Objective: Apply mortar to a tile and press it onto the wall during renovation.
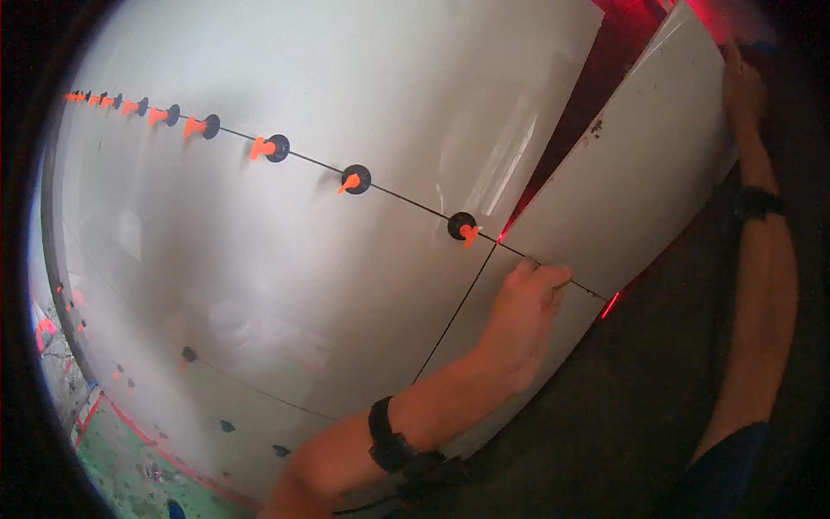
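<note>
Head view: left hand at a thin dark joint, fingers bent and bunched; can't tell whether they pinch anything. Right hand, up and right of that grip, is at the far edge of the narrow panel; its closure is unclear too. Panel sits just above the left fingertips, leaning out of line: a wedge gap opens upward between it and the large panel to the left. My read: step in hand is positioning the narrow panel against its neighbours. Next move calls for both hands steady, low edge kept on the joint, corners unchipped.

Surface: glossy, pale, blurry reflections, small dark marks near the panel's gap-side edge. Left of the grip, a row of orange clips on black discs follows the joint. Lower panel is under the left hand.

Room: dim to the right; red laser line just right of the left fingertips, red glow up top. Green floor with debris, far lower left.
</note>
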`<state>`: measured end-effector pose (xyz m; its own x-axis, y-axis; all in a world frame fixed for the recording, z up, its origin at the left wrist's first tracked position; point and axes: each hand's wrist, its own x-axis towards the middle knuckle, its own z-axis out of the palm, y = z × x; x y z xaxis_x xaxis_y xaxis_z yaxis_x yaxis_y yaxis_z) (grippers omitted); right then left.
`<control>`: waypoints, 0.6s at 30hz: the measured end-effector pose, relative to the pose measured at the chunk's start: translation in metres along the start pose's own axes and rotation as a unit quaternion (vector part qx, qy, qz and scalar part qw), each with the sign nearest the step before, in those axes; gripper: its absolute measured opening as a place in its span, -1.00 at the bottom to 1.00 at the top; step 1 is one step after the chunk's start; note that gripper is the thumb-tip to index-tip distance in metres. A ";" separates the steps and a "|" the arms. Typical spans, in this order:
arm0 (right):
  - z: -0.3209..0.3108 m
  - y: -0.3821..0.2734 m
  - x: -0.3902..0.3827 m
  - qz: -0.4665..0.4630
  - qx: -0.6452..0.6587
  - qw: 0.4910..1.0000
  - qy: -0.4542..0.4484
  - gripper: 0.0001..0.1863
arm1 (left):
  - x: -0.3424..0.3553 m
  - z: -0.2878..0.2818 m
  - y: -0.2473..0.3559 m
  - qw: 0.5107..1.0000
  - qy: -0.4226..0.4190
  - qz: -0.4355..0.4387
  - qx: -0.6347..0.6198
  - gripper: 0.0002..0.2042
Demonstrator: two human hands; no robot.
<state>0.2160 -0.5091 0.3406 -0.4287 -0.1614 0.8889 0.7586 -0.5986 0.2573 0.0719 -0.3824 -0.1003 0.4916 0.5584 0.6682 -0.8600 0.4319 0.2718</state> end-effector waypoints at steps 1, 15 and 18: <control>-0.001 -0.001 0.003 0.064 0.011 0.996 -0.054 -0.07 | 0.001 -0.002 -0.001 1.000 -0.003 0.002 -0.006 -0.84; 0.026 -0.005 -0.008 -0.025 -0.063 0.998 0.004 -0.23 | -0.013 -0.016 -0.007 0.983 -0.040 0.099 0.148 -0.69; 0.036 0.003 0.004 0.033 0.002 0.999 -0.018 -0.23 | -0.007 -0.016 -0.004 0.778 -0.122 0.277 0.551 -0.49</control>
<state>0.2343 -0.4837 0.3582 -0.3598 -0.1731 0.9168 0.7865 -0.5849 0.1983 0.0740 -0.3767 -0.1173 0.0789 0.2338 0.9691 -0.5923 -0.7709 0.2343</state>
